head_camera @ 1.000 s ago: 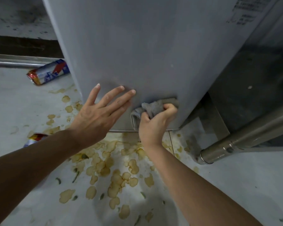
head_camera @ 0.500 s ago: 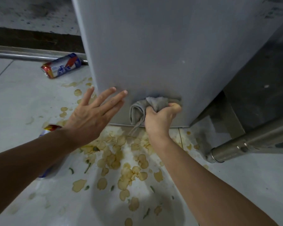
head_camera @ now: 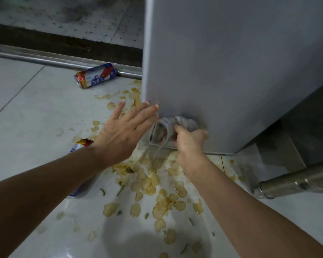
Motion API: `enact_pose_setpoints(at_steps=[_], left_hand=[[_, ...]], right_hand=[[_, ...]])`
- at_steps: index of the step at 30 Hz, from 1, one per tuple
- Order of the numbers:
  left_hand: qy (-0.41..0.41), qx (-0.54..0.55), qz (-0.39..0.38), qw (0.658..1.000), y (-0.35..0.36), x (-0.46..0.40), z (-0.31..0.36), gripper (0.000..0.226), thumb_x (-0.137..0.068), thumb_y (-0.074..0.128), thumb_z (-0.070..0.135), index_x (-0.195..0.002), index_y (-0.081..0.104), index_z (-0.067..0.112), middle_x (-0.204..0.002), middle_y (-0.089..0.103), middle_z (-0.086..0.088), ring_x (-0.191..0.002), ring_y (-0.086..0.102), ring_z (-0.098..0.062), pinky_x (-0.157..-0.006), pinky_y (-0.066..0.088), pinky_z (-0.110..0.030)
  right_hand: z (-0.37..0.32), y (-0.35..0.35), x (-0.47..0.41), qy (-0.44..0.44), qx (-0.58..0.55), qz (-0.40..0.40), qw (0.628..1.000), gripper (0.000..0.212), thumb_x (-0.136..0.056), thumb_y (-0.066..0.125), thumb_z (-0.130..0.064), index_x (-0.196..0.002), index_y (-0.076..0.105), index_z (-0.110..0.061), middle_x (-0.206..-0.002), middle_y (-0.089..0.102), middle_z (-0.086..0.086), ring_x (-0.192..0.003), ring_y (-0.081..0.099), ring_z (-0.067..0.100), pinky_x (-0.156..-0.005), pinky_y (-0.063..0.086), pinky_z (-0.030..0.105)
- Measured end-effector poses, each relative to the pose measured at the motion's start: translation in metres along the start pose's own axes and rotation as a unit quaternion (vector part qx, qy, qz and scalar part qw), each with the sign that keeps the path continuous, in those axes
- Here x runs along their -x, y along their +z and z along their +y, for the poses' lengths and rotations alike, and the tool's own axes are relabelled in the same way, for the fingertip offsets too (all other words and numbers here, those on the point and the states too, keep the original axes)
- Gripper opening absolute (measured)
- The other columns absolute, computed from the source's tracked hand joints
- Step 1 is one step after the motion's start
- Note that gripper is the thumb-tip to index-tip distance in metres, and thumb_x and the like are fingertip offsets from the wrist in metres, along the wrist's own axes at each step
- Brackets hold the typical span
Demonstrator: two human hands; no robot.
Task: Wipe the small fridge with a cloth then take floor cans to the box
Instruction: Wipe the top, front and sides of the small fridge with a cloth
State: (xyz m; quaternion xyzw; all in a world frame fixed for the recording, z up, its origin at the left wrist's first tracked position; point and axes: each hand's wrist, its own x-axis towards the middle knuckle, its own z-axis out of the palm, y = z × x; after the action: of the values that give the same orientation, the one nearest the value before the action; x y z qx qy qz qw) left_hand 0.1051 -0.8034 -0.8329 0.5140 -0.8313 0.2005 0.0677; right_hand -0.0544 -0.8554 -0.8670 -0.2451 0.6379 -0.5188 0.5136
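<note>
Right hand [head_camera: 189, 144] is fisted tight around the grey cloth [head_camera: 172, 125], bunched and pressed against the lower face of the small fridge [head_camera: 231, 71], close to its bottom edge, with a loose tail of fabric dangling toward the floor. Left hand [head_camera: 123, 133] sits just beside it, to the left, fingers spread and flat, holding nothing, fingertips reaching the fridge's near-left corner as if bracing. So the wiping surface lies straight ahead of the cloth, running up and to the right from it, and most of that panel is above the grip.

Out from there: one can [head_camera: 95, 75] lies on its side well away at the far left, long axis along the metal rail [head_camera: 45, 59] by the wall. A second can [head_camera: 80, 146] is partly hidden under the left forearm, so the left hand is clearly the nearer one for it. Spilled chips [head_camera: 157, 183] litter the tile floor [head_camera: 26, 108] below both hands.

Against the earlier frames, the cloth has slid left along the bottom of the panel, and the view has swung so the fridge sits further right.
</note>
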Motion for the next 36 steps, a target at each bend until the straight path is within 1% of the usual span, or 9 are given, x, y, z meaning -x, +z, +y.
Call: enact_pose_setpoints(at_steps=[6,12,16,19,22,25,31,34,36], left_hand=[[-0.164,0.156,0.002,0.974,0.004,0.004,-0.004,0.078,-0.069,0.058,0.0,-0.141,0.03,0.006,-0.145,0.036,-0.016,-0.128,0.039,-0.031,-0.103,0.032,-0.049],[-0.178,0.314,0.001,0.932,0.01,0.003,0.004,0.078,-0.081,0.049,0.004,-0.148,0.011,0.013,-0.155,0.02,-0.008,-0.133,0.036,-0.027,-0.109,0.032,-0.041],[-0.194,0.417,0.0,0.888,0.008,0.003,-0.005,0.082,-0.08,0.051,-0.003,-0.147,0.012,0.021,-0.148,0.036,-0.001,-0.123,0.05,-0.018,-0.101,0.043,-0.034],[-0.214,0.435,0.012,0.875,0.015,0.001,-0.013,0.076,-0.081,0.055,-0.002,-0.146,0.023,0.023,-0.14,0.049,0.002,-0.125,0.048,-0.009,-0.097,0.034,-0.016],[-0.223,0.427,0.01,0.876,0.022,-0.002,-0.02,0.075,-0.081,0.054,-0.004,-0.144,0.025,0.025,-0.138,0.051,0.005,-0.125,0.046,-0.009,-0.095,0.03,-0.013],[-0.218,0.415,0.005,0.883,0.028,0.0,-0.023,0.077,-0.079,0.05,-0.007,-0.144,0.027,0.027,-0.138,0.051,0.006,-0.125,0.047,-0.011,-0.094,0.032,-0.014],[-0.213,0.443,-0.029,0.87,0.025,0.004,-0.023,0.084,-0.078,0.049,-0.006,-0.144,0.019,0.036,-0.141,0.047,0.009,-0.125,0.048,-0.014,-0.1,0.045,-0.033],[-0.208,0.436,-0.055,0.874,0.022,0.007,-0.028,0.084,-0.079,0.052,-0.003,-0.144,0.017,0.038,-0.143,0.044,0.011,-0.128,0.045,-0.017,-0.102,0.042,-0.037],[-0.228,0.423,-0.055,0.875,0.022,0.011,-0.03,0.081,-0.081,0.054,-0.001,-0.144,0.018,0.035,-0.143,0.044,0.007,-0.128,0.045,-0.019,-0.104,0.041,-0.038]], right_hand=[[0.019,0.013,0.014,-0.116,0.058,0.024,0.991,0.045,-0.081,0.059,0.004,-0.105,0.023,-0.011,-0.125,0.039,0.019,-0.103,0.054,0.026,-0.092,0.05,0.03],[0.05,0.022,-0.001,0.178,-0.033,-0.005,0.983,0.057,-0.084,0.055,0.011,-0.133,0.029,0.0,-0.11,0.052,0.019,-0.088,0.056,0.023,-0.085,0.051,0.036],[0.029,0.021,0.008,0.173,-0.077,-0.027,0.982,0.044,-0.087,0.052,0.013,-0.127,0.041,0.0,-0.076,0.048,0.01,-0.058,0.045,0.012,-0.062,0.047,0.027],[0.001,0.033,0.015,0.116,-0.151,-0.052,0.98,0.043,-0.085,0.054,0.013,-0.125,0.042,0.0,-0.108,0.056,0.016,-0.079,0.06,0.018,-0.062,0.053,0.03],[0.004,0.042,0.017,0.073,-0.103,-0.031,0.991,0.052,-0.083,0.06,0.009,-0.125,0.031,-0.003,-0.127,0.049,0.016,-0.108,0.058,0.028,-0.087,0.053,0.044],[0.032,0.049,0.017,0.032,0.002,-0.001,0.999,0.057,-0.082,0.064,0.006,-0.113,0.02,-0.013,-0.123,0.043,0.012,-0.11,0.053,0.023,-0.1,0.045,0.039],[0.062,0.044,0.003,0.185,0.013,-0.044,0.982,0.053,-0.086,0.057,0.008,-0.132,0.035,-0.004,-0.087,0.054,0.011,-0.071,0.055,0.018,-0.075,0.052,0.032],[0.051,0.043,0.015,0.084,-0.01,0.009,0.996,0.05,-0.084,0.057,0.012,-0.129,0.035,0.004,-0.122,0.053,0.024,-0.107,0.059,0.032,-0.095,0.049,0.046],[0.034,0.038,0.032,-0.034,0.04,-0.011,0.999,0.034,-0.085,0.057,0.01,-0.112,0.041,-0.002,-0.122,0.05,0.023,-0.103,0.059,0.025,-0.095,0.05,0.036]])
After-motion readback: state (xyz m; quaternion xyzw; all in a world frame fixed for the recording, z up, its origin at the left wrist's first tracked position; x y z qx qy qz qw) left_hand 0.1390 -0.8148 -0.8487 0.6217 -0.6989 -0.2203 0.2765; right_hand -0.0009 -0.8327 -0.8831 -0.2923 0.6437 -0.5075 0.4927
